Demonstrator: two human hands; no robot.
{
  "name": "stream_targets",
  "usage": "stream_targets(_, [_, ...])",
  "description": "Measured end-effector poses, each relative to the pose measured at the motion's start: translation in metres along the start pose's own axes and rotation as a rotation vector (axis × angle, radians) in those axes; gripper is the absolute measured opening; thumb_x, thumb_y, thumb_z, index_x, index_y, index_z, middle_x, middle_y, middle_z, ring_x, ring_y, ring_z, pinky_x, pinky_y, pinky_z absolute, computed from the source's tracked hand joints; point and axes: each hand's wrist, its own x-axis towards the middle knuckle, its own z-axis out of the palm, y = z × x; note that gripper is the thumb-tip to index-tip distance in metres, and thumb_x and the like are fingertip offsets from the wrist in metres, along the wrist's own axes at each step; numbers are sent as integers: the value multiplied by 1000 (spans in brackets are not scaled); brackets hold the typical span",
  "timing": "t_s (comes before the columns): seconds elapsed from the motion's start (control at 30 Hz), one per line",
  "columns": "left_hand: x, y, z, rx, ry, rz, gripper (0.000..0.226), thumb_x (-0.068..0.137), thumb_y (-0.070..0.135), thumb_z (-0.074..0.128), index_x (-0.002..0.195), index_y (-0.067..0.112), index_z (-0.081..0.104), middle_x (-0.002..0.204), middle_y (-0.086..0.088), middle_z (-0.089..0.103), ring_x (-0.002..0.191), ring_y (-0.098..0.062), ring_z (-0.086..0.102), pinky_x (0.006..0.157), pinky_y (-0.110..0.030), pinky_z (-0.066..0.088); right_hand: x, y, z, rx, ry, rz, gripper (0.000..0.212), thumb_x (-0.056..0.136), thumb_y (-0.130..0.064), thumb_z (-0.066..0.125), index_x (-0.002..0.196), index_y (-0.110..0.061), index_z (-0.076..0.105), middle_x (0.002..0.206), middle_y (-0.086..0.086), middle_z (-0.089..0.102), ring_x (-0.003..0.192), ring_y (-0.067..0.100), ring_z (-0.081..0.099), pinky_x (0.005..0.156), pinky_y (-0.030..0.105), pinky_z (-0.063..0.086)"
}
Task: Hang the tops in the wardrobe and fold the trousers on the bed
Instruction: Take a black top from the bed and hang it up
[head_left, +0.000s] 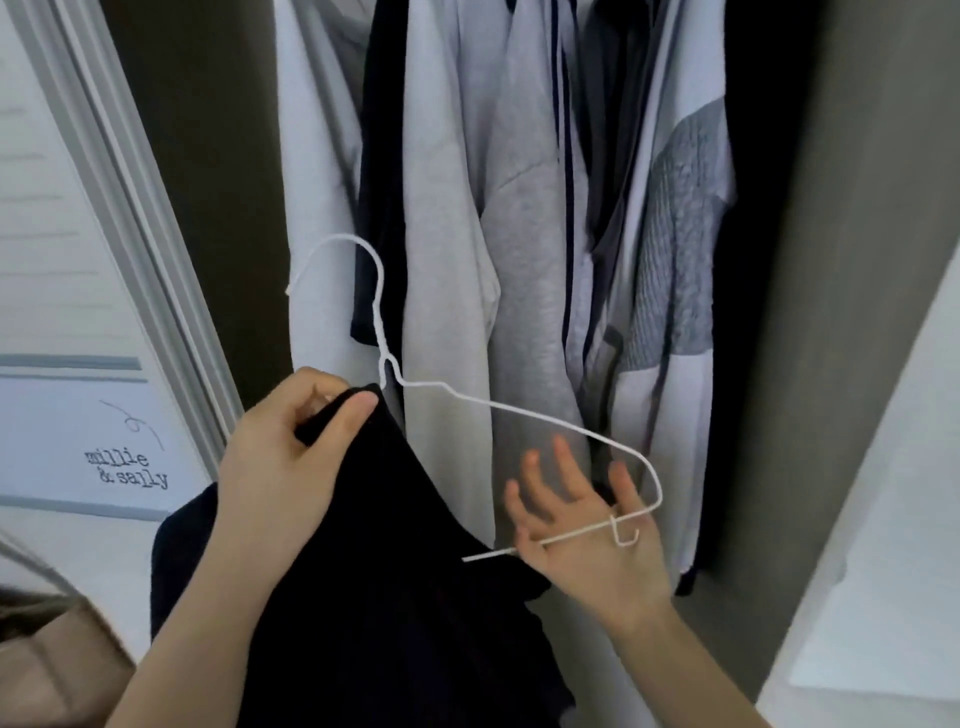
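Observation:
A black top (363, 561) hangs partly over a white wire hanger (524, 413) in front of the open wardrobe. My left hand (291, 447) pinches the top's edge by the hanger's neck, just under the hook. The hanger's right shoulder and lower bar stick out bare. My right hand (587, 530) is spread open, palm up, with the hanger's lower bar lying across its fingers. The left half of the hanger is hidden under the black fabric.
Several white, grey and dark tops (519, 208) hang side by side inside the wardrobe. A pale door frame (119, 208) runs down the left, with a printed white panel (78, 441) beside it. A dark wardrobe side wall (841, 312) stands on the right.

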Motion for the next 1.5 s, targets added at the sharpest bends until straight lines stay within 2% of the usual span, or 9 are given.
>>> stream_targets(0.13, [-42, -11, 16, -129, 19, -118, 17, 91, 15, 64, 76, 24, 63, 72, 8, 64, 69, -3, 60, 61, -5, 42, -12, 44, -34, -41, 40, 5, 69, 91, -66, 35, 148, -26, 34, 151, 5, 38, 139, 29, 30, 110, 56, 20])
stream_targets(0.27, [-72, -28, 22, -80, 14, -242, 16, 88, 23, 66, 73, 27, 66, 72, 9, 67, 72, -7, 63, 63, -15, 46, -17, 84, -52, -138, 181, 97, 63, 77, -44, 71, 126, -7, 61, 126, 14, 62, 117, 25, 58, 97, 60, 38])
stream_targets(0.5, [-90, -51, 8, -65, 14, -405, 30, 82, 33, 73, 67, 9, 62, 59, -12, 57, 56, -20, 51, 57, -29, 39, -42, 101, -57, -522, 429, 317, 51, 83, -46, 38, 105, -18, 74, 106, 0, 71, 84, 9, 59, 66, 24, 40])
stream_targets(0.63, [-96, -59, 5, -93, 26, -455, 30, 82, 32, 73, 64, 11, 60, 58, -10, 57, 54, -14, 50, 53, -25, 39, -49, 105, -51, -920, 400, 346, 20, 73, -22, 64, 88, -25, 77, 83, -8, 69, 76, 5, 57, 63, 16, 39])
stream_targets(0.87, [-96, -61, 10, -106, 23, -420, 24, 83, 32, 71, 71, 16, 58, 63, -8, 58, 57, -10, 50, 57, -24, 42, -46, 133, -45, -1127, 291, 248, 31, 79, -13, 64, 105, -31, 64, 93, -3, 61, 78, 13, 51, 76, 29, 41])
stream_targets(1.0, [-97, -54, 10, -81, -121, -367, 13, 86, 21, 70, 75, 27, 65, 67, 13, 66, 61, 2, 59, 60, -9, 43, -38, 149, -46, -1498, 117, 477, 25, 84, -12, 63, 108, -19, 60, 94, -11, 56, 79, -1, 52, 73, 17, 43])
stream_targets(1.1, [-99, -53, 4, -73, -182, -338, 22, 87, 18, 68, 71, 33, 71, 72, 18, 69, 70, 4, 63, 66, -6, 44, -46, 152, -72, -2027, -22, 669, 17, 76, -28, 61, 79, -13, 55, 86, 5, 61, 87, 19, 56, 81, 30, 49])
stream_targets(1.23, [-111, -76, -18, 22, -254, -384, 32, 86, 20, 70, 66, 45, 71, 74, 26, 70, 75, 10, 64, 69, -2, 44, -74, 123, -100, -2598, 184, 349, 23, 53, -34, 61, 50, -25, 40, 48, -5, 53, 61, 21, 60, 71, 30, 33])
stream_targets(1.5, [-129, -99, -28, 11, -265, -470, 42, 88, 14, 68, 67, 51, 72, 72, 23, 71, 71, 10, 64, 66, -2, 45, -100, 74, -87, -2380, 301, 182, 9, 69, -28, 53, 62, -24, 54, 61, -14, 53, 76, 4, 46, 74, 28, 26])
